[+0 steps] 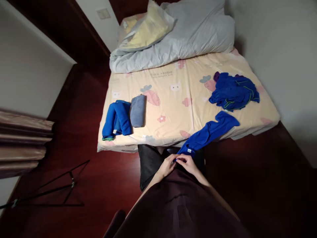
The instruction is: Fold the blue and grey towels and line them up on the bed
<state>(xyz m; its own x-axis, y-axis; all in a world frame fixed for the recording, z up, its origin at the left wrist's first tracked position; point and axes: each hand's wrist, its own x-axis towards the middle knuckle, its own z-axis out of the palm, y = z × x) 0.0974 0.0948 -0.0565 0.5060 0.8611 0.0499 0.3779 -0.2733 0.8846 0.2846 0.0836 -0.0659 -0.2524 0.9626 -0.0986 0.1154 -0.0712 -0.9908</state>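
Note:
A long blue cloth (210,131) trails from the bed's near edge down toward my body. My left hand (167,165) and my right hand (189,164) meet at its near end, fingers pinched on the edge by a small white tag. On the bed's left side lie a folded blue cloth (117,119) and a folded grey cloth (137,110), side by side. A heap of unfolded blue cloths (234,91) with green trim sits on the bed's right side.
The bed (173,99) has a cream sheet with cartoon prints; a grey duvet (188,33) and a yellow pillow (148,29) are bunched at its far end. Dark red floor surrounds it. A black tripod (49,190) stands at the lower left, curtains (22,138) on the left.

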